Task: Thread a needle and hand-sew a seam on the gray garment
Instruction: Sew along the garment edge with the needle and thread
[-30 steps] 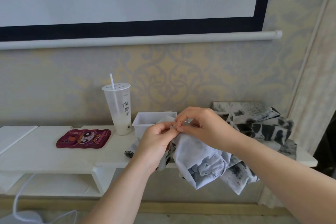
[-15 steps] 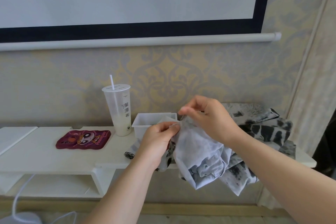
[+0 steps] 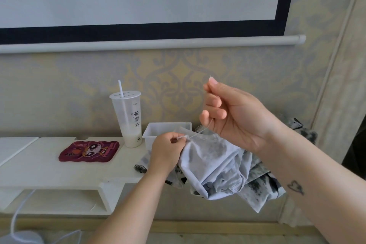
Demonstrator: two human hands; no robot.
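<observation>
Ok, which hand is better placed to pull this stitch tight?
Probably right. The right hand is up above the gray garment and pinches the thread running up from its edge; the left hand is pinching that edge steady.

Gray garment with thread drawn up from it

The pale gray garment (image 3: 208,160) hangs crumpled, its top edge pinched in the left hand (image 3: 166,152); a thin whitish thread (image 3: 200,131) runs taut from there up into the raised right hand (image 3: 233,117).
</observation>
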